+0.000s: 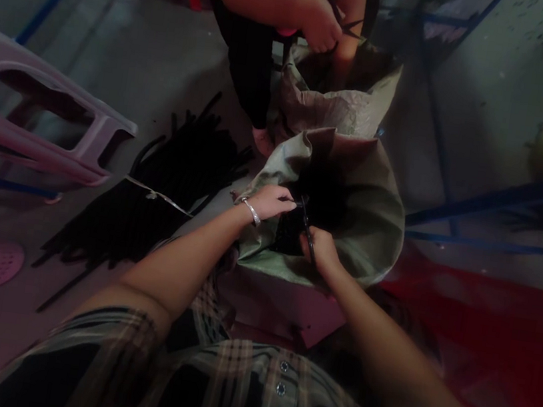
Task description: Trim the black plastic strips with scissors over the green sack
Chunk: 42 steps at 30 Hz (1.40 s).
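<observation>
My right hand point(321, 249) is closed around dark scissors point(306, 220), which point up over the mouth of an open woven sack point(375, 218). My left hand point(271, 202), with a silver bangle at the wrist, pinches a short black strip point(298, 204). The strip meets the scissor blades, though the dim light hides whether they are parted. Dark material point(292, 233) lies inside the sack below both hands, its pieces hard to make out.
A tied bundle of long black tubes point(151, 193) lies on the floor at left, beside a pink plastic stool point(93, 138). Across from me a co-worker's hand point(324, 25) holds scissors over a second sack point(340, 109). Blue metal bars point(504, 202) run at right.
</observation>
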Motion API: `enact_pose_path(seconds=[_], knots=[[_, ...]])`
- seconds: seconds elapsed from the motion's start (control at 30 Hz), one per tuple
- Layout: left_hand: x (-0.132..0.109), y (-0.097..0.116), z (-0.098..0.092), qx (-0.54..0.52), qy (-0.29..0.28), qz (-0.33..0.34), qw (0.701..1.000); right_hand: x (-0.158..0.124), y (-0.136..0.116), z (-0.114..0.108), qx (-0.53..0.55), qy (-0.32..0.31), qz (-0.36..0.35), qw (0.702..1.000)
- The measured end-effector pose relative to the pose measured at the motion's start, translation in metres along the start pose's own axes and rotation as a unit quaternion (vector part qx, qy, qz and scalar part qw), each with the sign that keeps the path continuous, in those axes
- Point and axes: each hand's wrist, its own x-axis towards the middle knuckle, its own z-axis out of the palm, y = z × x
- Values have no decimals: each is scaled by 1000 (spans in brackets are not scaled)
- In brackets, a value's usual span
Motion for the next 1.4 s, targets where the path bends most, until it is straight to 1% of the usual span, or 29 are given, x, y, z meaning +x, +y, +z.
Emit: enact_pose_path(seconds=[0.13,0.2,0.3,0.4,0.53,0.6,0.7,0.8,0.9,0.97,1.03,1.23,1.4], knots=[[2,-3,-1,-6,-1,-8,1000,1,-1,0,19,2,14,1000],[2,-3,-2,-9,3,-10,1000,1,-1,-1,19,14,17,1000],[1,1,-2,-28,13,-14,999,2,-1,-1,4,19,-3,1000],[-1,7,-2,-58,12,-31,998,3,1,1,-27,-5,-22,999],[-3,13,3,-95,-8,-55,994,3,3,5,-70,-27,-39,996],[-3,12,7,-98,-16,-51,994,4,3,6,-81,-31,-38,995],[-2,8,12,-84,-23,-25,996,4,1,4,-98,-34,-33,994],[-1,6,13,-60,-27,-7,998,2,0,2,-115,-39,-26,992],[-1,8,11,-65,-30,-29,997,1,-1,0,-120,-31,-26,992],[-2,9,9,-73,-27,-51,996,1,-1,-1,-118,-20,-27,992],[-3,10,7,-71,-21,-57,996,1,-1,-1,-107,-11,-21,994],[-2,4,5,-51,-6,-20,998,0,1,0,-33,-1,-15,999],[1,2,2,-46,8,-30,998,2,3,-1,6,7,8,1000]])
